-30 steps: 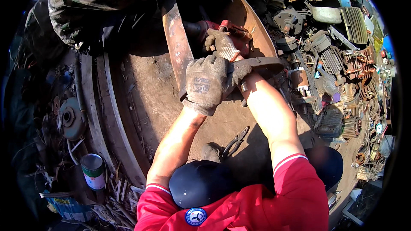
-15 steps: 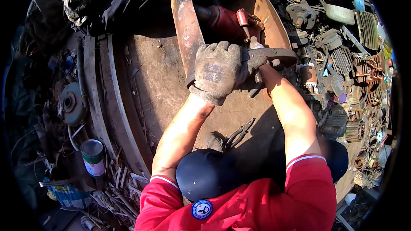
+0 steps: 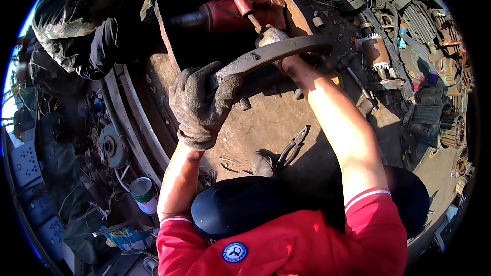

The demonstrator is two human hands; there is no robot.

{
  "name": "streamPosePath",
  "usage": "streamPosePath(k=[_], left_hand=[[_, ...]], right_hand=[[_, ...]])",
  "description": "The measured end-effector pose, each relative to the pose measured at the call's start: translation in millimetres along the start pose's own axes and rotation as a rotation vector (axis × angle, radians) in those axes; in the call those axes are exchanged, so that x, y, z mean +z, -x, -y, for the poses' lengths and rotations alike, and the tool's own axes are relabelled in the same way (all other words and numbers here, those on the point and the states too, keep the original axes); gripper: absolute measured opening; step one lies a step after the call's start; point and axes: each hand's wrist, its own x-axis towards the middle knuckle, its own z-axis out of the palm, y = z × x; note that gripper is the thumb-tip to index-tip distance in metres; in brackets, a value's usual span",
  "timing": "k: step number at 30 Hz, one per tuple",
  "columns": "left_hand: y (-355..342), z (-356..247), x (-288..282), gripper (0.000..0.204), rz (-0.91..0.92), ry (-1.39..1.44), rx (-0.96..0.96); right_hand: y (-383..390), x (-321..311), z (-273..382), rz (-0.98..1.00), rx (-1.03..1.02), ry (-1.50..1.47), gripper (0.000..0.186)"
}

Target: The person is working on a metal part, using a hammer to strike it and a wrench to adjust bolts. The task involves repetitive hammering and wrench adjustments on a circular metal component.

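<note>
My left hand (image 3: 199, 102), in a grey work glove, is closed round the near end of a dark curved metal bar (image 3: 276, 48) that has a threaded bolt (image 3: 244, 101) sticking down beneath it. Behind the bar's far part, my right hand (image 3: 271, 37), also gloved, lies at the rod end of a red hand lever on a red jack-like cylinder (image 3: 220, 15); its fingers are curled, and what they grip is partly hidden. The cylinder lies in a rusty curved steel shell (image 3: 291, 7), its shiny rod pointing left.
A co-worker in camouflage clothing (image 3: 76, 30) is at upper left. Black-handled pliers (image 3: 291, 148) lie on the dirt floor. Long rails (image 3: 138, 117), a round housing (image 3: 112, 145) and a can (image 3: 143, 194) lie to my left; scrap motor parts (image 3: 419, 30) crowd the right.
My left hand has moved left along the bar, uncovering more of it, and the bar slants more steeply. The view has shifted, and more of the red cylinder shows.
</note>
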Motion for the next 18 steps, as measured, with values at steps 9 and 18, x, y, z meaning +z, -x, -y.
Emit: streamPosePath(k=[9,18], left_hand=[[1.6,-47.5,-37.7,0.086,0.378,-0.178,-0.148],[-49.4,-49.6,13.3,0.036,0.293,-0.055,-0.226]], right_hand=[[-18.0,107.4,39.8,0.076,0.251,-0.881,0.021],[-34.5,142.3,78.7,0.102,0.202,-1.181,0.016]])
